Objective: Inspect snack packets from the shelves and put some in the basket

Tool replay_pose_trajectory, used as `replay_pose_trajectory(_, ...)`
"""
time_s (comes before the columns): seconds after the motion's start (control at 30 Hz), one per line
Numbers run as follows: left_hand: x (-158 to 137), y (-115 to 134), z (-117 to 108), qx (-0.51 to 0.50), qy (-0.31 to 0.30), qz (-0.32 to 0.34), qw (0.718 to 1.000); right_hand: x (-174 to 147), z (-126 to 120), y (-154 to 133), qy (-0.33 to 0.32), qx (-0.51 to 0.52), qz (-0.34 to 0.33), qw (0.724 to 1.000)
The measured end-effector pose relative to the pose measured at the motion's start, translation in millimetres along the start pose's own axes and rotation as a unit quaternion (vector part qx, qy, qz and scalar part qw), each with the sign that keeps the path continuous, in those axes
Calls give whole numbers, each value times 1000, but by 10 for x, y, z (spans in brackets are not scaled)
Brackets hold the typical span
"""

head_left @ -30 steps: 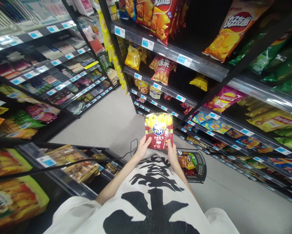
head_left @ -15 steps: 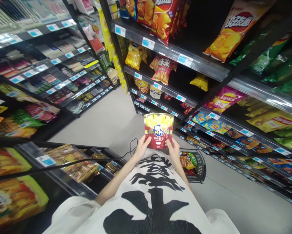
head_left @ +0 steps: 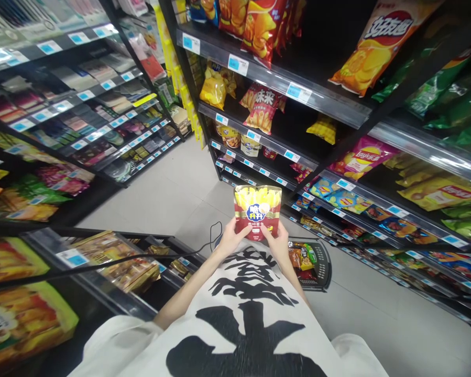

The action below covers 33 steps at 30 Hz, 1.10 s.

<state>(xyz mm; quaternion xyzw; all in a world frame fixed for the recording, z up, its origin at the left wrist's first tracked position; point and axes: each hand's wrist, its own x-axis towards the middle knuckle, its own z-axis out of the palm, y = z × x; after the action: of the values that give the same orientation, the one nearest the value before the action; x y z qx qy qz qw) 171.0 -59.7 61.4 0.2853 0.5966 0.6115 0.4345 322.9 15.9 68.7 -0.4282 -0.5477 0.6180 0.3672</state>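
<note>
A red and yellow snack pouch, with fries pictured on its upper half, is held upright in front of my shirt. My left hand grips its lower left side, thumb across the front. On the lower right side, my right hand holds it the same way, thumb also on the front. The fingers behind the pouch are hidden. Below and to the right, a dark shopping basket stands on the floor, partly covered by my right arm. Packaged snacks in yellow, red and green wrapping lie in it.
Shelves of chip bags rise ahead and to the right. At the lower left a shelf holds large snack packs. Another rack with small goods stands at the upper left. A black cable crosses the left side above the grey floor.
Both thumbs have moved inward over the front of the pouch, closer together. The pouch sits slightly lower and to the right. The view has shifted a little.
</note>
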Motion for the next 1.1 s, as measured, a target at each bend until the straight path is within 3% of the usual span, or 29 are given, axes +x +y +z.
replay_pose_trajectory(0.57,34,-147,-29,-58,-20,-6,998,61,-54,106,-20,40,-8,999)
replay_pose_trajectory(1.1,49,-69,19,-93,-8,-55,994,78,-51,146,-16,74,41,996)
